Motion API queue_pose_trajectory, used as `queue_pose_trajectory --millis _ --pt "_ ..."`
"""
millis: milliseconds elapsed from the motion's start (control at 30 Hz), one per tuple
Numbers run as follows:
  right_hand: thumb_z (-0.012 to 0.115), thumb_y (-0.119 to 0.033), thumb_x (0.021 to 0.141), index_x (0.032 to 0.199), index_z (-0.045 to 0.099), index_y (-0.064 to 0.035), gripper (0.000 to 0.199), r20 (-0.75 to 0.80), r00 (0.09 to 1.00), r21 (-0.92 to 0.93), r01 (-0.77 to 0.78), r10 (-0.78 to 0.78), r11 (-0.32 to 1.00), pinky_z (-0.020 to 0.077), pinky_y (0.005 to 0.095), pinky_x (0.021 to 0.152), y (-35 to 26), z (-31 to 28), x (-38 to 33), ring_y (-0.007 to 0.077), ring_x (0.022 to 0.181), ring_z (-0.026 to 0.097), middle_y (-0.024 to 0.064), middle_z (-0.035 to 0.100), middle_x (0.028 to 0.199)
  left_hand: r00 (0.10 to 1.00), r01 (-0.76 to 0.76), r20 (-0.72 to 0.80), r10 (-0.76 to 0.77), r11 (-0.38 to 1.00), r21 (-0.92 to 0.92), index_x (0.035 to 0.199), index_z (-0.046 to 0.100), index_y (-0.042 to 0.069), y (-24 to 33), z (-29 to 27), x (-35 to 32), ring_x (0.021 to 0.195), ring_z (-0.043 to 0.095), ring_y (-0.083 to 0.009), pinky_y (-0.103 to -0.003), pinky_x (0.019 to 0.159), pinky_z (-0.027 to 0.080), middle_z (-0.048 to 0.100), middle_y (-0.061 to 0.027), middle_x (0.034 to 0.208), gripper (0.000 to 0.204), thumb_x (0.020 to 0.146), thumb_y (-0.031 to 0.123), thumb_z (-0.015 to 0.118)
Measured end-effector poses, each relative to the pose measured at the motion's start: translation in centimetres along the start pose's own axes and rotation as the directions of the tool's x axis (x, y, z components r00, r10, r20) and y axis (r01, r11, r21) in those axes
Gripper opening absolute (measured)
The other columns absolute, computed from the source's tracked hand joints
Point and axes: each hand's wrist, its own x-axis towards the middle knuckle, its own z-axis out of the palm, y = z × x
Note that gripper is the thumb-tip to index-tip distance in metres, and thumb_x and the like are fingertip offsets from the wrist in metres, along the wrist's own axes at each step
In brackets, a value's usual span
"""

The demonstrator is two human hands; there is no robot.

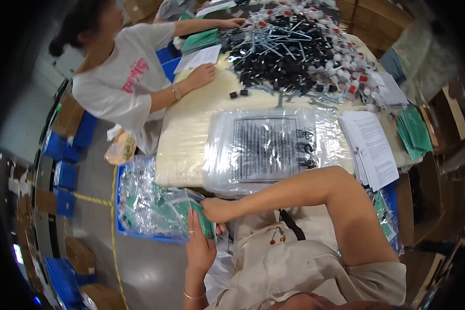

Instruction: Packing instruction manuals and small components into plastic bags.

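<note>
My left hand (200, 248) is closed along the near side of a clear plastic bag with a green sheet or packet (203, 221) in it. From the far side my right hand (219, 210) grips the same bag near its upper edge, fingers curled and partly hidden. The bag is held just off the table's front edge, over a blue bin (178, 239) full of similar clear bags with green contents (142, 201). A stack of clear printed plastic bags (274, 147) lies flat on the table beyond my right forearm.
A heap of black, white and red small parts with metal rods (289, 44) covers the table's (183, 139) far end. Wrenches (289, 96) lie before it. Paper sheets (369, 147) and green packets (413, 132) sit at right. A co-worker (124, 72) stands at the left, one hand in the heap.
</note>
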Motion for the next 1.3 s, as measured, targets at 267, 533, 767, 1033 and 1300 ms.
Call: queue_pose_trajectory --millis 267,533,767,1033,1300 --pt "0.049 -0.007 0.08 0.086 0.058 0.0049 0.016 0.268 0.962 -0.017 -0.044 0.047 0.999 0.0529 0.0319 0.047 2.0 1.5 0.4 0.0217 0.061 0.066 0.015 0.063 0.063 0.968 -0.206 0.118 0.222 0.97 -0.131 0.136 0.018 -0.005 3.6 -0.8 0.0 0.127 0.029 -0.043 -0.041 0.099 0.034 0.023 -0.0275 0.14 0.071 0.069 -0.01 0.041" --pt "0.057 -0.013 0.074 0.087 0.064 0.0 0.019 -0.054 0.834 -0.297 0.511 -0.549 0.807 0.0504 0.0349 0.068 -0.8 -8.4 -8.5 0.022 0.074 0.065 0.0143 0.066 0.081 1.0 -0.018 0.007 0.019 1.0 -0.01 0.137 0.023 -0.002 0.9 -2.1 0.1 0.13 0.029 -0.0342 -0.025 0.085 0.039 0.025 -0.0218 0.142 0.075 0.064 -0.017 0.033" --pt "0.061 -0.009 0.067 0.079 0.06 -0.0027 0.014 -0.51 0.628 -0.827 -0.547 -0.588 0.132 0.0493 0.041 0.068 4.6 -28.0 -18.8 0.0312 0.079 0.06 0.0155 0.06 0.082 0.993 -0.122 0.004 0.122 0.991 0.061 0.137 0.023 -0.004 -2.0 -1.5 1.4 0.132 0.025 -0.0359 -0.027 0.09 0.038 0.026 -0.0235 0.141 0.074 0.065 -0.015 0.034" --pt "0.059 -0.004 0.065 0.081 0.057 0.0012 0.017 -0.605 0.565 -0.754 -0.632 -0.561 0.178 0.0496 0.0384 0.066 5.9 -30.4 -18.9 0.031 0.079 0.059 0.017 0.059 0.081 0.992 -0.117 0.047 0.113 0.989 0.09 0.136 0.024 -0.004 -0.8 -0.8 3.4 0.131 0.025 -0.0372 -0.032 0.1 0.03 0.028 -0.0247 0.139 0.072 0.065 -0.013 0.035" --pt "0.051 -0.005 0.071 0.085 0.05 0.0054 0.017 -0.612 0.559 -0.791 -0.438 -0.559 0.427 0.0466 0.0464 0.066 4.8 -34.9 -19.2 0.0399 0.079 0.056 0.0239 0.057 0.081 0.998 -0.023 0.061 0.022 1.0 0.009 0.135 0.025 -0.005 -2.8 -0.3 3.8 0.13 0.027 -0.0379 -0.035 0.1 0.031 0.029 -0.0248 0.139 0.071 0.065 -0.011 0.037"
